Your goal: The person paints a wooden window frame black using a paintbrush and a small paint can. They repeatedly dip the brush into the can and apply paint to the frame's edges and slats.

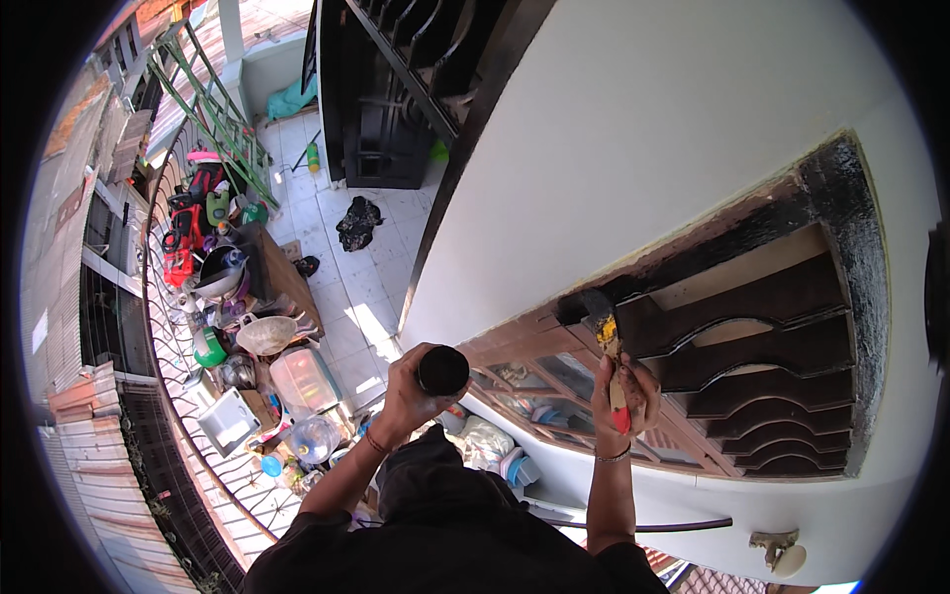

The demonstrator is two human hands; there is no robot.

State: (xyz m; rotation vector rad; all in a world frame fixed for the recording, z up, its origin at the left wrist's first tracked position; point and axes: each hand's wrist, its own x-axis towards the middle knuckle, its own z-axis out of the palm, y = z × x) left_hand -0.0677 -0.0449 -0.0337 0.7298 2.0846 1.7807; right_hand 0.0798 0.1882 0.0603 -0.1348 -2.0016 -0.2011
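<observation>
My left hand is wrapped round a small round container of black paint, whose dark opening faces up. In my right hand is a paintbrush with a red-tipped handle and yellow smears near its ferrule. Its dark bristles rest at the black-coated border of a wooden window frame. That frame is black at its far corner, while a brown stretch lies along its edge toward the white wall. Dark curved slats fill the opening beside my right hand.
A white wall rises ahead and right. Below left, a tiled balcony floor holds a clear plastic box, a black bag and a green metal ladder. A curved railing borders it. A lamp fixture sits low right.
</observation>
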